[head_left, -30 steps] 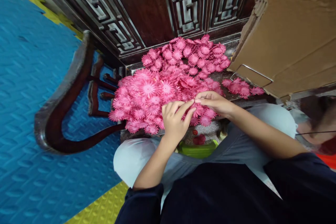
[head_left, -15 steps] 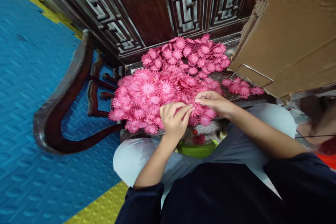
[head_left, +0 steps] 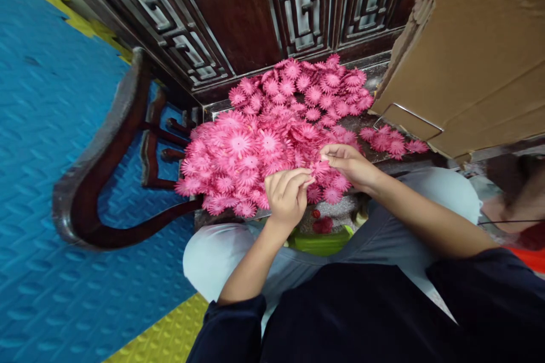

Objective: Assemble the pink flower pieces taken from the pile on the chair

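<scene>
Nearest: dark sleeves and lap, pale trousers (head_left: 213, 255), person seated at a low surface. Btwn the knees a green container (head_left: 320, 241) w/ a few small red bits (head_left: 323, 224) just above it; too blurred to say what they are.

L hand (head_left: 286, 198): fingers curled in, thumb and forefinger tips pressed together at the near edge of the flower pile, pinching what looks like a pink petal piece (head_left: 312, 180), though the fingers hide most of it.

R hand (head_left: 349, 163): fingers drawn together, tips pinching a pink paper flower (head_left: 320, 168) at the pile's near edge. The two hands' fingertips are nearly touching, both working the same spot.

Pile of pink paper flowers (head_left: 272, 130): big heap of daisy-like cut-outs, layered petals, spread over the dark stone-topped surface (head_left: 340, 210) from the near edge back to the carved panel. Small separate cluster of flowers (head_left: 389, 142) lies to the R, beside a metal wire handle (head_left: 406, 115).

Progress, as a judgement: one flower in hand, the heap barely dented; only that small side cluster and the red bits sit apart. Most of the work appears left.

Further: curved dark wooden armrest (head_left: 97, 181) to the L, over blue foam floor mat (head_left: 51, 142) w/ yellow tile (head_left: 166, 340) near. Behind: carved dark wood panel (head_left: 238, 11). Upper R: cardboard box (head_left: 477, 51), flap torn.
</scene>
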Available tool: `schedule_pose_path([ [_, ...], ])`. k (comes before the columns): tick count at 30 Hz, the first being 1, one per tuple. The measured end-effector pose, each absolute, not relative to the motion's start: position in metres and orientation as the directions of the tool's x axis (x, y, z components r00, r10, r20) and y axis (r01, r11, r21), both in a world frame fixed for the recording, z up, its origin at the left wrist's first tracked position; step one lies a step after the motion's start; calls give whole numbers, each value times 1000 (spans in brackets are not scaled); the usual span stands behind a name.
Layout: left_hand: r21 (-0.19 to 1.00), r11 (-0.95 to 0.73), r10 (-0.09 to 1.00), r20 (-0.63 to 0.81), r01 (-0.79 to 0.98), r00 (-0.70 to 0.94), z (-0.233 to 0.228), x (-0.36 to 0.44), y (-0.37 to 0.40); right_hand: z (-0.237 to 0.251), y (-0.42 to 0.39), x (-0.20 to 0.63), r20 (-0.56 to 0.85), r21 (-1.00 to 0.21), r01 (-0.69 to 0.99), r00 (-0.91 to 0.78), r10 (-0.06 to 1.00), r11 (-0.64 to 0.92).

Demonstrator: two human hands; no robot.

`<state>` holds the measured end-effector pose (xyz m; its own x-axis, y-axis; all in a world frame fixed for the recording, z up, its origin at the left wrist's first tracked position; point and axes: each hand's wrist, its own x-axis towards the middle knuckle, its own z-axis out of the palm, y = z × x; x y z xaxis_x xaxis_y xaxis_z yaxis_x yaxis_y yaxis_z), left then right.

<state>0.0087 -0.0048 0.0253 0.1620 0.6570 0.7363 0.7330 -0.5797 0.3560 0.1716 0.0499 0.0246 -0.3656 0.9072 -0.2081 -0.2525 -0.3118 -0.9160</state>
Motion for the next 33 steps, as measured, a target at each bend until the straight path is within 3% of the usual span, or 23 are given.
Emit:
schedule_pose_path([
  [13,566,-606,685,729,559,4,14,15,-8,26,46,166,-250,-912,-250,-288,925,-324],
  [33,549,-609,664,747,572,-10,8,20,-12,17,46,164,-347,-807,-396,-281,895,-437],
])
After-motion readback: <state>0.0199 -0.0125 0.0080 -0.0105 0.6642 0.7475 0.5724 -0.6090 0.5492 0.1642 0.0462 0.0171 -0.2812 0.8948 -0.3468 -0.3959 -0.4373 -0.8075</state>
